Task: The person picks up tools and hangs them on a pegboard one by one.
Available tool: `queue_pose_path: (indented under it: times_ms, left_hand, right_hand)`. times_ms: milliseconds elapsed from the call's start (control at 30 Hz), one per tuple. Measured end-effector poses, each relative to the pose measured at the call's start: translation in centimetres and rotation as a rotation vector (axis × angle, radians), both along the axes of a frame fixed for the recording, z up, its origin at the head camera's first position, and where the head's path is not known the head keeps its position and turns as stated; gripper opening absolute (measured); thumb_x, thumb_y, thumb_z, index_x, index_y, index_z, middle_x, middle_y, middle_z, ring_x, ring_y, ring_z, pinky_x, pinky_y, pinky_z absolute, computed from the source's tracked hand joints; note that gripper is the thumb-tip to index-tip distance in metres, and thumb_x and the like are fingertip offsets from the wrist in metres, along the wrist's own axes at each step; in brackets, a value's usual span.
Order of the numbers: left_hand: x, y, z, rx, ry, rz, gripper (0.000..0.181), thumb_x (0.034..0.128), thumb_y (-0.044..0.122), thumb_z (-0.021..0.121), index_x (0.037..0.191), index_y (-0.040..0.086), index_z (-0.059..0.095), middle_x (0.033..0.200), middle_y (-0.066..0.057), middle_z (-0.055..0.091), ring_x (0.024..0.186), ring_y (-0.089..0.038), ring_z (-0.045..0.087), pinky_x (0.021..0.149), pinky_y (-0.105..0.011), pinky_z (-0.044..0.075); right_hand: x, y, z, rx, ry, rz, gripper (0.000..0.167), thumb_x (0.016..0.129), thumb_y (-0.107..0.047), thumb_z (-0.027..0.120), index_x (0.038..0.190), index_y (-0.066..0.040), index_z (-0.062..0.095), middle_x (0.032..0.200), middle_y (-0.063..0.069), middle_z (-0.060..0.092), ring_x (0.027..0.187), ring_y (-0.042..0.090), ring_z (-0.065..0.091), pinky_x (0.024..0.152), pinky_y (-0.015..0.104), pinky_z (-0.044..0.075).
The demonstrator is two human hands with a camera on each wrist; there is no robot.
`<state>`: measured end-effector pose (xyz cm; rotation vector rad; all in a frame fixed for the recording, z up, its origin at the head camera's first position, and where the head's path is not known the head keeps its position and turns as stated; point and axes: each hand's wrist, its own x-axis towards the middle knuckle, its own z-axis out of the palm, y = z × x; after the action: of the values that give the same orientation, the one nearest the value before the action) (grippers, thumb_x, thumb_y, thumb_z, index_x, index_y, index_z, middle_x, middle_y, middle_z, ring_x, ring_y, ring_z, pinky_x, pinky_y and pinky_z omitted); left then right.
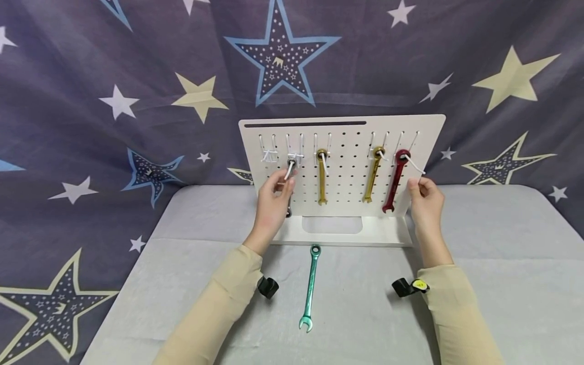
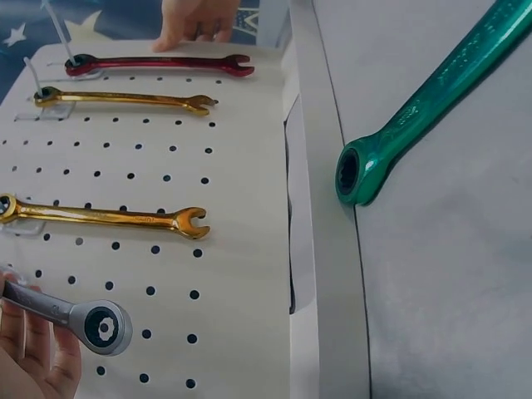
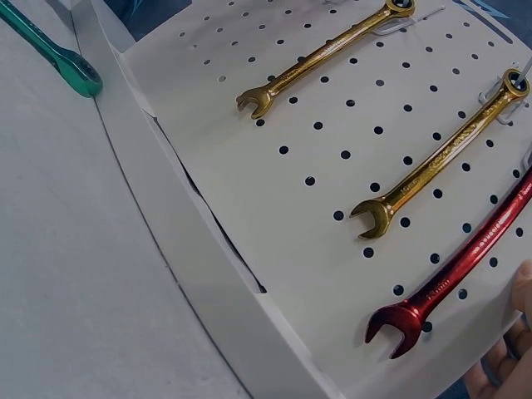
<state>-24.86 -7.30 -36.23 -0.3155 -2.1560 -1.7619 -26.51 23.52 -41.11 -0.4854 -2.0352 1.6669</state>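
Note:
My left hand (image 1: 272,200) pinches a silver ratchet wrench (image 2: 101,326) near its upper end. That wrench's upper ring is at a white hook (image 1: 289,170) on the left part of the white pegboard (image 1: 347,187); its lower ring hangs free below the fingers. My right hand (image 1: 427,200) grips the pegboard's right edge, thumb in front and fingers behind. Close to it, a red wrench (image 3: 453,266) hangs from a hook. Two gold wrenches, one in the middle (image 1: 322,180) and one further right (image 1: 373,177), hang with their open ends down.
A green wrench (image 1: 311,289) lies on the grey-covered table (image 1: 356,304) in front of the board's base (image 1: 292,235), ring end towards the board. Another hook (image 1: 269,152) sits at the far left of the board. Behind hangs a star-patterned cloth (image 1: 150,66).

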Motion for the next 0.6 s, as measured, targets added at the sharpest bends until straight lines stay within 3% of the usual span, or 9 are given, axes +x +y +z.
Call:
queue_pose_path:
  times_ms: [167, 367, 600]
  left_hand:
    - [-0.6, 0.2, 0.0, 0.003, 0.007, -0.003, 0.023, 0.0988, 0.006, 0.059, 0.120, -0.003, 0.063, 0.115, -0.018, 0.067, 0.083, -0.016, 0.055, 0.074, -0.024, 0.046]
    - [-1.1, 0.5, -0.1, -0.003, 0.018, 0.005, 0.021, 0.0988, 0.006, 0.059, 0.117, -0.003, 0.064, 0.110, -0.019, 0.066, 0.082, -0.017, 0.056, 0.074, -0.024, 0.047]
    - [-1.8, 0.6, -0.2, -0.025, 0.018, 0.013, 0.021, 0.0986, 0.006, 0.060, 0.117, -0.004, 0.063, 0.109, -0.019, 0.067, 0.083, -0.027, 0.059, 0.074, -0.022, 0.049]
  right_hand:
    - [0.0, 0.0, 0.0, 0.004, -0.013, 0.003, 0.031, 0.098, -0.033, 0.059, 0.105, -0.002, 0.059, 0.088, -0.011, 0.055, 0.089, 0.003, 0.051, 0.080, 0.019, 0.043]
    - [-0.1, 0.1, 0.0, 0.008, -0.009, 0.004, 0.031, 0.099, -0.032, 0.059, 0.106, -0.002, 0.059, 0.088, -0.009, 0.055, 0.087, 0.003, 0.051, 0.079, 0.019, 0.043]
    - [-0.1, 0.1, -0.1, 0.014, -0.014, -0.004, 0.032, 0.099, -0.032, 0.059, 0.107, -0.001, 0.059, 0.090, -0.009, 0.055, 0.086, 0.003, 0.051, 0.077, 0.018, 0.043]
